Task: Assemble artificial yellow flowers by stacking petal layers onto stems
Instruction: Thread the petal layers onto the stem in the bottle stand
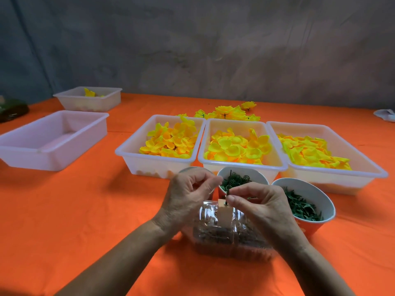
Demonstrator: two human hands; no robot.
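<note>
My right hand [259, 207] pinches a thin dark green stem [228, 192] between thumb and forefinger, just above a small pale tag [224, 212]. My left hand [188, 197] is beside it with its fingertips curled toward the stem's upper end; what they hold I cannot tell. Three white trays hold yellow petals: left [168, 142], middle [237, 146], right [312, 152]. Finished yellow flowers [228, 113] lie behind the trays.
A cup of green rings [237, 180] and a cup of green leaves [303, 207] stand just past my hands. A clear plastic box [230, 236] sits under them. An empty white tray [53, 139] and another with a flower [89, 98] stand far left on the orange cloth.
</note>
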